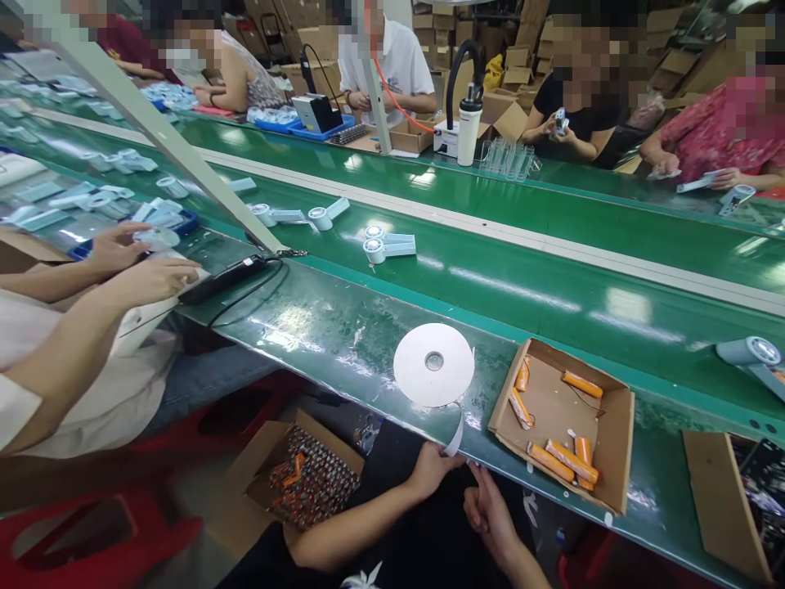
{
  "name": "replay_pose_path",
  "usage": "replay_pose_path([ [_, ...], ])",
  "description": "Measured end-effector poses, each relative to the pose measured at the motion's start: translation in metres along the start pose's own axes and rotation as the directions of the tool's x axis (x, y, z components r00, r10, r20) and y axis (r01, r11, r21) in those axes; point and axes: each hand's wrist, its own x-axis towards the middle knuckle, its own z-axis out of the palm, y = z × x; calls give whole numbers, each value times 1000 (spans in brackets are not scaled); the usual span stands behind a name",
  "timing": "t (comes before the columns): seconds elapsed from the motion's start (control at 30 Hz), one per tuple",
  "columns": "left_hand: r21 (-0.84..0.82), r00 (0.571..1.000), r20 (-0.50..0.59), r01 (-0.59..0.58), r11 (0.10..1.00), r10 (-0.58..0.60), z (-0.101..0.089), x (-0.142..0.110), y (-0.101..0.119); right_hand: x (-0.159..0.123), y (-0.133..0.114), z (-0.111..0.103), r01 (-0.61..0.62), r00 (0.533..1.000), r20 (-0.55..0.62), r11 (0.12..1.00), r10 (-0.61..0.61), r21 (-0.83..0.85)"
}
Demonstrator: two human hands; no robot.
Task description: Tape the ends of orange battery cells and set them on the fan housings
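A large white roll of tape (423, 380) lies flat on the green bench, with a loose strip (455, 432) running off it toward the front edge. My left hand (429, 470) pinches that strip at the bench edge. Close beside it, my right hand (489, 511) has its forefingers stretched toward the tape end and its other fingers partly curled; I see nothing held in it. To the right of the roll, a shallow cardboard tray (616, 446) contains several orange wired cylinders (571, 460), which look like battery cells.
Light-blue handheld parts (389, 245) lie on the green conveyor (521, 286). A box of dark parts (724, 499) sits at the right, and a carton of small cylinders (319, 483) below the bench. A co-worker's hands (153, 278) are at the left; a slanted metal post (184, 159) crosses there.
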Motion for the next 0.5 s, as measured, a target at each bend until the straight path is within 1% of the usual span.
replay_pose_path([
  [0.1,-77,998,-37,48,996,-51,5,2,-1,3,3,6,27,999,-31,1000,-27,-1],
  [0.23,-158,994,-45,89,983,-97,7,2,1,5,10,10,37,997,-63,999,-36,10],
  [0.33,-201,992,-34,114,973,-123,9,0,4,5,15,7,46,997,-70,999,-44,22],
  [0.5,-271,984,11,171,947,-175,12,-2,1,4,20,-1,43,999,-29,999,-42,30],
])
